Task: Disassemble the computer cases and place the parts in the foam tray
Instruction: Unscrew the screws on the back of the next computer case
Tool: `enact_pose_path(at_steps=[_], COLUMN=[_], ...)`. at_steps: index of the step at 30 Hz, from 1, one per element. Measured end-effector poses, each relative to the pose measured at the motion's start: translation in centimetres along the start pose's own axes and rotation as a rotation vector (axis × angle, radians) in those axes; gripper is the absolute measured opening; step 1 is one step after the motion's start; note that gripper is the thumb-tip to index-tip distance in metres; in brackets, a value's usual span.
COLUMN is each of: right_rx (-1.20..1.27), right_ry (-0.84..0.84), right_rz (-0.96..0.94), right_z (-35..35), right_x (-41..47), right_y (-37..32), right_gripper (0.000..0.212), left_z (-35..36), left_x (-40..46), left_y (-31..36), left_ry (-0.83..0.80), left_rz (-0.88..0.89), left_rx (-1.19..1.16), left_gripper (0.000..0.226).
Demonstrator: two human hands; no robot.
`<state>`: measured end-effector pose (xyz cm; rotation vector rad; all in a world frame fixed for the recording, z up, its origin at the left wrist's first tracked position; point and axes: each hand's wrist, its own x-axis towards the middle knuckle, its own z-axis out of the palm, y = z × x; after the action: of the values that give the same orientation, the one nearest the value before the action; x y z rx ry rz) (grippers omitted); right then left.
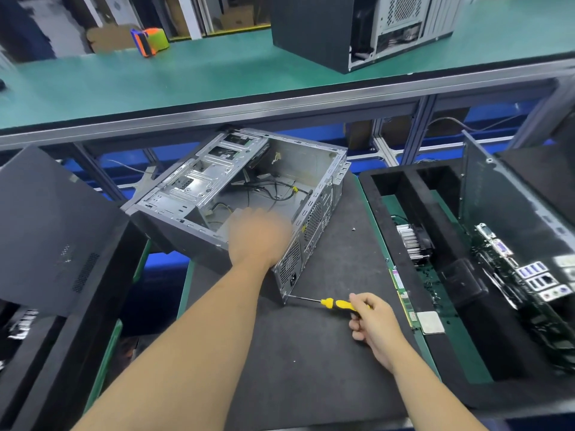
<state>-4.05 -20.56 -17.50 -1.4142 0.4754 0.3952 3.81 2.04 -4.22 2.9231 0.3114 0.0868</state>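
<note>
Head view: open computer case (249, 194) lies on its side on dark mat, mid bench (311, 368), interior mostly stripped, loose cables inside. Left hand (258, 237) over case's near right corner, motion-blurred; cannot tell finger state. Right hand (370, 318) grips yellow screwdriver (336, 303), fingers curled round handle, tip touching case's near corner. Foam tray (401, 244) right of case holds heatsink (412, 244), motherboard (522, 269), RAM stick (401, 293). Loose screw (353, 229) on mat between case and tray.
</note>
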Motion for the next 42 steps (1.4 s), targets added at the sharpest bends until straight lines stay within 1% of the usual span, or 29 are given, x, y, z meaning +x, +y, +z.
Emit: enact_pose_path(at_steps=[5,6,8,9,10,12,13,14,17,19,21,22,23,26,27,28,29,30,32,33,34,36,39,41,42], right_rx=[-0.122,-0.08,0.095,0.149,0.123,-0.153,-0.278,-0.325,-0.305,-0.419,-0.518,-0.495,-0.443,-0.211,-0.156,-0.137,-0.135,-0.154,-0.236,-0.262,-0.264,-0.23,-0.282,-0.238,-0.197], right_ry=[-0.063,-0.084,-0.12,-0.122,-0.107,-0.062,-0.065,-0.079,-0.09,-0.034,0.044,0.074,0.084,0.051,0.03,0.016,0.013,0.019,0.044,0.053,0.062,0.071,0.1,0.103,0.106], right_rz=[-0.097,-0.089,-0.028,0.009,0.053,0.097,0.083,0.065,-0.048,-0.184,-0.32,-0.364,-0.378,-0.302,-0.273,-0.243,-0.205,-0.151,-0.011,0.033,0.048,-0.006,-0.185,-0.23,-0.228], right_z=[0.0,0.0,0.2,0.4,0.5,0.5,0.4,0.4,0.2,0.3,0.6,0.8,1.0,1.3,1.3,1.3,1.3,1.4,1.3,1.3,1.3,1.3,1.5,1.7,1.7], right_x=[-0.3,-0.2,-0.2,-0.2,-0.2,-0.3,-0.5,-0.6,-1.5,-2.0,-2.4,-2.4,-2.4,-2.0,-1.9,-1.9,-1.9,-1.8,-1.7,-1.7,-1.6,-1.8,-2.5,-2.9,-2.9], right_y=[-0.4,-0.4,-0.7,-0.8,-1.0,-1.4,-1.5,-1.4,-1.3,-0.5,-0.1,0.0,-0.2,-0.7,-0.8,-0.8,-0.8,-0.7,-0.6,-0.5,-0.4,-0.3,-0.3,-0.3,-0.3], right_gripper=[0.009,0.006,0.004,0.008,0.016,0.032,0.035,0.036,0.034,0.033,0.019,0.015,0.016,0.025,0.025,0.019,0.007,0.009,0.034,0.039,0.04,0.034,0.022,0.016,0.016], left_z=[0.1,0.0,-0.1,-0.2,-0.2,-0.3,-0.3,-0.4,-0.3,-0.2,-0.1,-0.1,-0.2,-0.2,-0.3,-0.3,-0.3,-0.4,-0.4,-0.4,-0.4,-0.4,-0.4,-0.4,-0.4], left_x=[0.1,0.1,0.1,0.1,0.2,0.1,0.1,0.0,-0.3,-0.4,-0.3,-0.3,-0.3,-0.2,-0.2,-0.2,-0.2,-0.2,-0.3,-0.4,-0.4,-0.4,-0.4,-0.4,-0.4], left_y=[0.1,0.0,-0.1,-0.2,-0.2,-0.1,0.0,0.1,0.7,1.0,1.1,1.0,0.9,0.8,0.8,0.8,0.8,0.8,0.8,0.8,0.8,0.9,0.9,0.9,0.9], left_ry=[0.006,0.014,0.036,0.039,0.037,0.032,0.031,0.029,0.023,0.021,0.035,0.045,0.049,0.037,0.034,0.031,0.029,0.029,0.032,0.035,0.035,0.033,0.038,0.039,0.038], left_rz=[-0.017,-0.019,-0.016,-0.017,-0.021,-0.028,-0.029,-0.03,-0.048,-0.069,-0.078,-0.078,-0.079,-0.082,-0.082,-0.082,-0.081,-0.08,-0.078,-0.075,-0.074,-0.074,-0.071,-0.068,-0.067], left_rx=[-0.017,-0.017,-0.012,-0.014,-0.019,-0.026,-0.029,-0.034,-0.048,-0.048,-0.048,-0.047,-0.047,-0.053,-0.052,-0.051,-0.05,-0.049,-0.047,-0.048,-0.049,-0.049,-0.041,-0.042,-0.042], left_gripper=[0.046,0.045,0.045,0.044,0.043,0.042,0.042,0.041,0.044,0.048,0.048,0.048,0.047,0.045,0.045,0.045,0.045,0.045,0.044,0.044,0.044,0.043,0.042,0.042,0.043])
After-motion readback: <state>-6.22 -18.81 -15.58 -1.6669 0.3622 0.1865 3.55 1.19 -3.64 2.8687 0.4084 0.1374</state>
